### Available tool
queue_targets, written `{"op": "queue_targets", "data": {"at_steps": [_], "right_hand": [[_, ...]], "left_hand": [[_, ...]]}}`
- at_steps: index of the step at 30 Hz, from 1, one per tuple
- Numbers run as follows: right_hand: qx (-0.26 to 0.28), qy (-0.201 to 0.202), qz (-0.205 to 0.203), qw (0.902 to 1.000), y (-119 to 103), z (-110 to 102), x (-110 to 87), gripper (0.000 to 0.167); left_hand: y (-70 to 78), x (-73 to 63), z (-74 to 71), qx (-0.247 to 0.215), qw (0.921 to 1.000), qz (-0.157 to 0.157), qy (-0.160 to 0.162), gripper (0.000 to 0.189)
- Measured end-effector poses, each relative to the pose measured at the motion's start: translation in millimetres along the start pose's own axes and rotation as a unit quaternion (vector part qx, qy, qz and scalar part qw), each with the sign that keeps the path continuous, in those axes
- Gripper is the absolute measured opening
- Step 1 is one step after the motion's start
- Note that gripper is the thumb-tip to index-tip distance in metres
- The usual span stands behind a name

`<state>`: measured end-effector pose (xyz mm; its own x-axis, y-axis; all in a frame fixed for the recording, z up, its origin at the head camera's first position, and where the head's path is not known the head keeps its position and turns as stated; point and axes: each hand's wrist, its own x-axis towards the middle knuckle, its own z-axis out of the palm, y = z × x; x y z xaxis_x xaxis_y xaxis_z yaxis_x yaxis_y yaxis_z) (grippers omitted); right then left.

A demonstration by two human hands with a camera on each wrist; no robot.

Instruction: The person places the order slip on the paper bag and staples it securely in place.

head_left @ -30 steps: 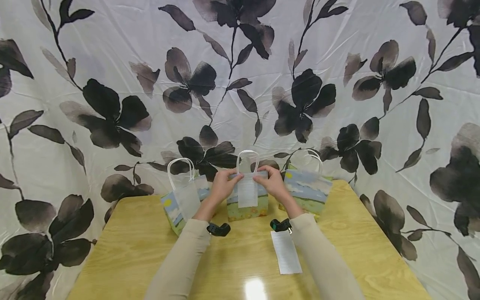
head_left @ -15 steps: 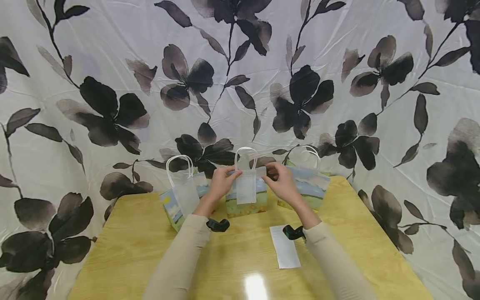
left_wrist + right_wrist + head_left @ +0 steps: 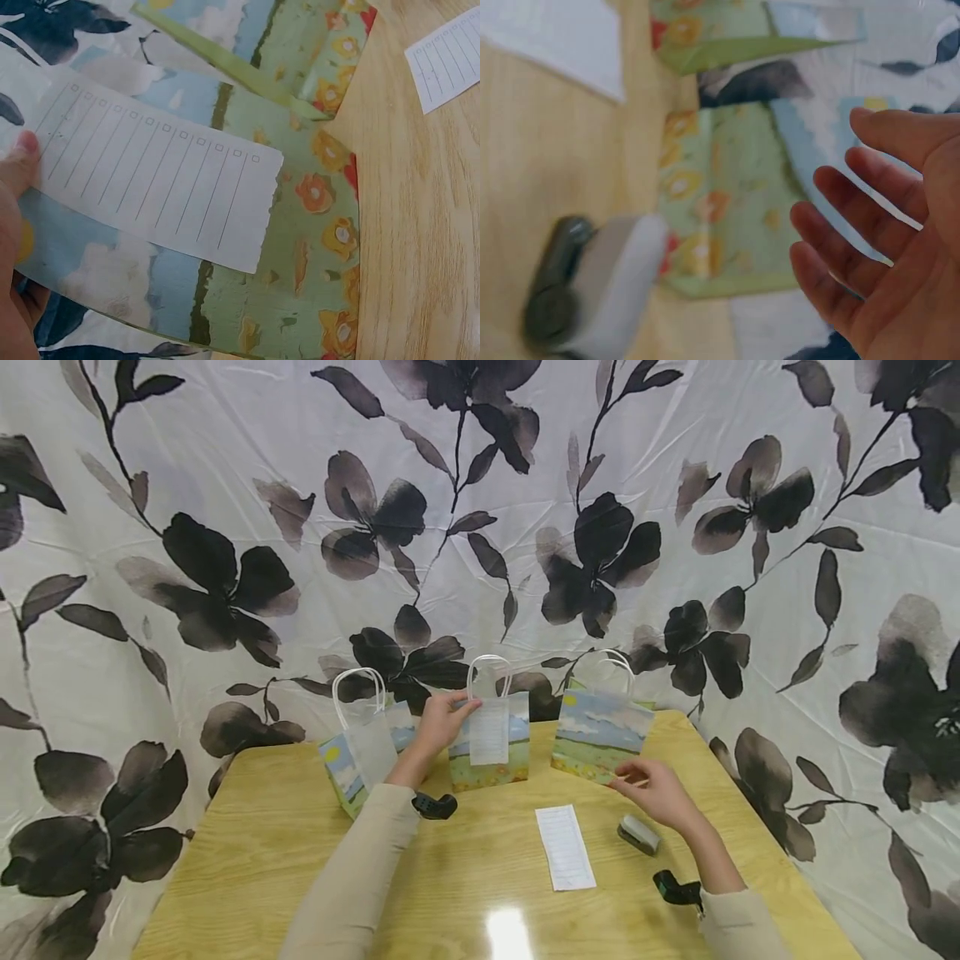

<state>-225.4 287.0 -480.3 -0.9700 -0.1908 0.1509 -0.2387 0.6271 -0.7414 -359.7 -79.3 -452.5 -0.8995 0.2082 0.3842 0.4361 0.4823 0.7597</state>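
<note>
At the top edge of the middle paper gift bag, my left hand pinches a lined checklist slip against the front. In the left wrist view the thumb presses on the slip's upper end, with the other fingers behind the bag. My right hand holds nothing, its fingers loosely bent and apart. Just below it a small grey and black stapler lies on the table. The right wrist view shows that stapler blurred, left of the fingers.
A second painted gift bag stands at the right. Another bag at the left bears a white slip. A loose lined slip lies on the wooden table. A floral cloth hangs behind.
My right hand has let go of the middle bag's top and moved right and down toward the stapler, which its arm hid before. My left hand stays on the slip and bag.
</note>
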Motion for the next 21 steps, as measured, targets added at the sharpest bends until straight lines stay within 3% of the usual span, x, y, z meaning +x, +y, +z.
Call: {"op": "queue_targets", "data": {"at_steps": [5, 12, 21], "right_hand": [[0.007, -0.001, 0.062, 0.9981, 30.1, 7.7, -27.9, 0.039], [0.039, -0.009, 0.134, 0.9902, 51.3, 23.2, -49.0, 0.052], [0.014, 0.006, 0.142, 0.9898, 62.1, 36.7, -51.7, 0.051]], "left_hand": [[-1.3, -1.7, 4.2, -0.003, 0.9999, -0.010, -0.001, 0.025], [-4.7, -4.3, 5.8, -0.011, 0.9997, -0.020, 0.000, 0.023], [1.9, -1.8, -1.8, -0.014, 0.9997, -0.019, -0.002, 0.024]]}}
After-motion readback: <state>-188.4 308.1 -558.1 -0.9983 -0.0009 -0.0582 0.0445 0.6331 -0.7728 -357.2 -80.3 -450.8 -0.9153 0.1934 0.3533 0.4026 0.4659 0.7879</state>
